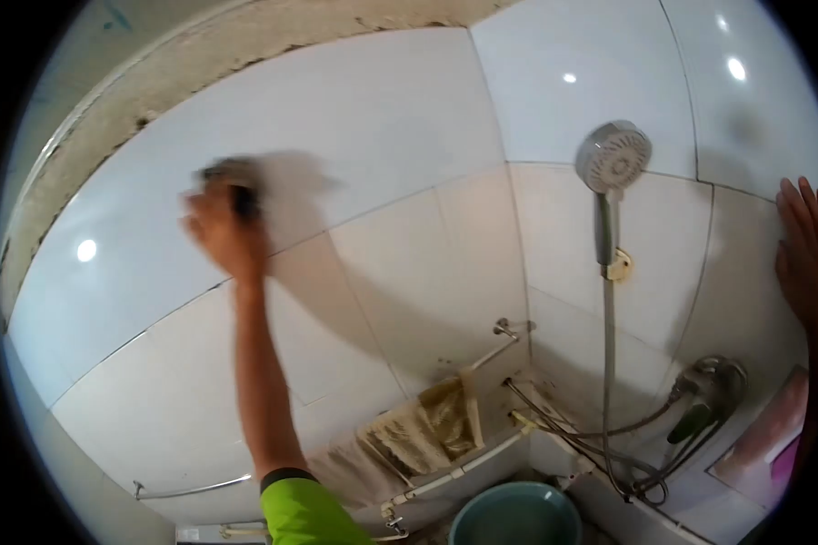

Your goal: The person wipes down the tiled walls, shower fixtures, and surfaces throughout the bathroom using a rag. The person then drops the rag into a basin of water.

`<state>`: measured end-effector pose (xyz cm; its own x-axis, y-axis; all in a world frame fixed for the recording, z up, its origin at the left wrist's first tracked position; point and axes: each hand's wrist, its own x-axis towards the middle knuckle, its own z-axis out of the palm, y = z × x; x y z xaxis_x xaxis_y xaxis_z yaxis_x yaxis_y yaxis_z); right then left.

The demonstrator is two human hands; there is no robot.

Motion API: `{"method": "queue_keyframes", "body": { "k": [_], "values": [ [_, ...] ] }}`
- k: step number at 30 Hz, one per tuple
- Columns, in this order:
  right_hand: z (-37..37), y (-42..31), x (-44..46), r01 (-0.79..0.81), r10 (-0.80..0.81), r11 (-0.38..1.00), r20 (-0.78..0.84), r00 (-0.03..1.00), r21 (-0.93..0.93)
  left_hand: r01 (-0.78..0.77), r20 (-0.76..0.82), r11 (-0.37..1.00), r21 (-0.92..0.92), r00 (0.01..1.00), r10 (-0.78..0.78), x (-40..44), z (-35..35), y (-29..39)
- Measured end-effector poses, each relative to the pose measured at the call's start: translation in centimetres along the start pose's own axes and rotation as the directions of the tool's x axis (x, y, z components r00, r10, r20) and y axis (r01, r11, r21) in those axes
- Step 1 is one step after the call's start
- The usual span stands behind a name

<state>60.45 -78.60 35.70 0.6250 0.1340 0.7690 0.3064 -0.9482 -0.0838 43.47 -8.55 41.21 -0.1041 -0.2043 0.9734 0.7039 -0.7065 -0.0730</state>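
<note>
My left hand [223, 218], at the end of a bright green sleeve [307, 510], is raised to the white tiled wall [391, 127] on the left. Its fingers close around a small brown-and-black scrubber [236, 177], held against the upper tiles. Motion blur hides the scrubber's exact shape. At the far right edge, my right hand [803, 241] lies flat on the other tiled wall with its fingers stretched upward, holding nothing. Part of it is cut off by the dark border of the view.
A shower head [616, 156] hangs from a holder near the corner, its hose [609, 354] running down to a mixer tap [709, 386]. Cloths [427, 431] drape over a rail below. A green basin [515, 518] stands at the bottom. Rough plaster [336, 23] edges the tiles above.
</note>
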Motion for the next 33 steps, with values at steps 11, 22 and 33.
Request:
{"method": "queue_keyframes", "body": {
  "k": [11, 22, 33],
  "values": [
    [3.9, 5.8, 0.4, 0.347, -0.544, 0.727, -0.188, 0.818, -0.592, -0.193, 0.142, 0.905, -0.379, 0.954, 0.263, -5.3, 3.8, 17.4],
    [3.7, 6.2, 0.2, 0.328, -0.508, 0.717, -0.138, 0.85, -0.614, -0.47, 0.341, 0.405, -0.785, 0.218, 0.914, -28.7, 0.5, 26.0],
    [3.5, 5.4, 0.1, 0.316, -0.482, 0.748, -0.151, 0.863, -0.583, -0.327, 0.205, 0.732, -0.598, 0.821, 0.534, -15.9, 5.7, 29.2]
  ]
}}
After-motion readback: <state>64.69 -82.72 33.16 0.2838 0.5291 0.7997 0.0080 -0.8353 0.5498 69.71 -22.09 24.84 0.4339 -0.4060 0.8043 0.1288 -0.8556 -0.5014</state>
